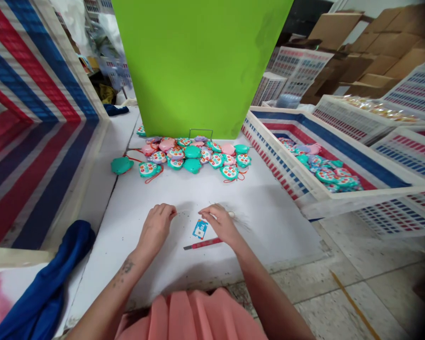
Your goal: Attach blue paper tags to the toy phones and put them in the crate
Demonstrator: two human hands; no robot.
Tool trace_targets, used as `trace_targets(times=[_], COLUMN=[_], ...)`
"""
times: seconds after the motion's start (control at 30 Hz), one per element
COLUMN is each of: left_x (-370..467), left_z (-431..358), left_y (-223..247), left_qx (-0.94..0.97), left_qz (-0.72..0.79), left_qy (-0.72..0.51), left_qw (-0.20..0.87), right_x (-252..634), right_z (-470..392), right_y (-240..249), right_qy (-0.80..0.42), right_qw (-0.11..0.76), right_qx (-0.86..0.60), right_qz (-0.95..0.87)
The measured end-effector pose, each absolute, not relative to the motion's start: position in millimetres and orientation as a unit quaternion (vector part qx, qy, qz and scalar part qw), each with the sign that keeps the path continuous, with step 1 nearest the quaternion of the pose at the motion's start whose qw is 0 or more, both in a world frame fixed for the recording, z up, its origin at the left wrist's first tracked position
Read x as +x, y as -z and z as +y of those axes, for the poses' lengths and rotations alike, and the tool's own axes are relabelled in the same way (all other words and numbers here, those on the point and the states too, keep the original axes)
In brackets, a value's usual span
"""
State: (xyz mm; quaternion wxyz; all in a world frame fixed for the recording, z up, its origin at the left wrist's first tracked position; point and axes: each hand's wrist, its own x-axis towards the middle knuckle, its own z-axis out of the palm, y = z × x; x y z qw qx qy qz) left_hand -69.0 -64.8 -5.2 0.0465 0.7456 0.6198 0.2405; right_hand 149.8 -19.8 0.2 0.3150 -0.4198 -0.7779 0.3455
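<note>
Above the white tabletop, my left hand [158, 221] is closed in a pinch, thumb against fingertips. A faint, pale thin thread [186, 211] runs from it toward my right hand [218, 221], whose thumb and fingers also pinch together at its other end. Just below the right fingers lies a blue-and-white card [200, 229] with an orange edge. A red-handled craft knife [202, 244] rests in front of it, its handle end partly under my right hand. Beside the right wrist is a loose bundle of thin threads [239, 218].
Several turquoise, pink and purple animal-shaped plastic toys [192, 152] with red cords lie piled across the table's back, before a green board [205, 66]. A lined crate [301, 189] of similar toys stands right. At left are a striped-lined crate [81, 184] and blue cloth [53, 288].
</note>
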Motion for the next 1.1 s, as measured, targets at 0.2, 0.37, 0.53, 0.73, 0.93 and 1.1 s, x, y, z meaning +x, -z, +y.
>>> trace_targets(times=[0.2, 0.37, 0.53, 0.73, 0.93, 1.1], left_x=[-56.6, -34.8, -36.8, -46.2, -34.4, -22.7], left_z=[-62.1, -58.1, -55.7, -51.3, -48.4, -51.7], left_y=[17.5, 6.0, -8.9, -5.7, -0.5, -4.5], left_qx=[0.748, 0.799, 0.826, 0.812, 0.817, 0.824], left_qz=[0.598, 0.561, 0.535, 0.547, 0.533, 0.517], left_qy=[-0.266, -0.204, -0.173, -0.197, -0.205, -0.199], left_qw=[0.113, 0.072, 0.038, 0.040, 0.085, 0.116], right_x=[175.6, 171.3, 181.5, 204.1, 209.2, 198.1], right_z=[-20.1, -26.9, -27.9, -22.8, -21.4, -21.0], right_y=[1.2, 1.0, 2.3, 3.6, 4.5, 15.3], right_qy=[-0.505, -0.642, -0.725, -0.636, -0.616, -0.633], right_qw=[0.399, 0.360, 0.246, 0.276, 0.375, 0.452], right_qx=[-0.425, -0.380, -0.364, -0.428, -0.433, -0.427], right_qz=[-0.637, -0.560, -0.530, -0.580, -0.541, -0.460])
